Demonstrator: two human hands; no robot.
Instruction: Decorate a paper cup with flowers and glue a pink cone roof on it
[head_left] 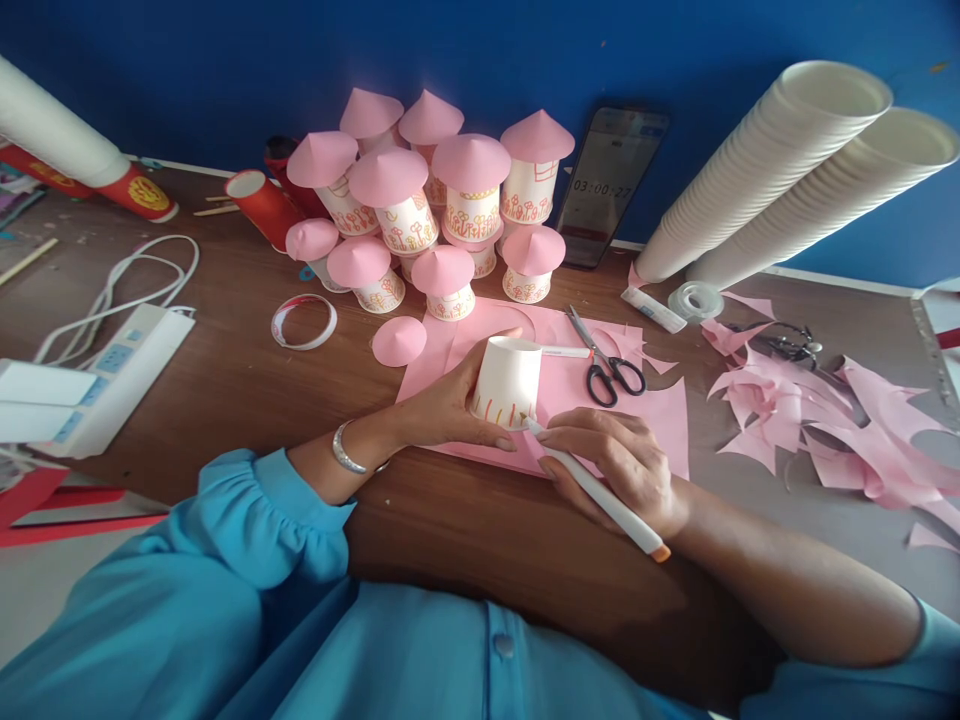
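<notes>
My left hand (450, 400) is wrapped round a white paper cup (510, 375) that tapers toward its top. Short orange and yellow strokes run along the cup's lower edge. In my right hand (622, 460) is a white marker (611, 505) with an orange end, its tip touching the cup near that edge. Under both hands lies a pink paper sheet (652, 430). Black-handled scissors (604, 365) rest on the sheet, and another white pen (566, 352) lies partly hidden behind the cup. A pink paper cone (399, 342) is on the sheet's left edge.
Several decorated cups with pink cone roofs (394, 180) stand at the back beside a phone (611, 185) showing a timer. Tall cup stacks (765, 170) lean at right, near pink scraps (772, 400) and tape (696, 300). A paper ring (304, 322) and power strip (124, 375) lie left.
</notes>
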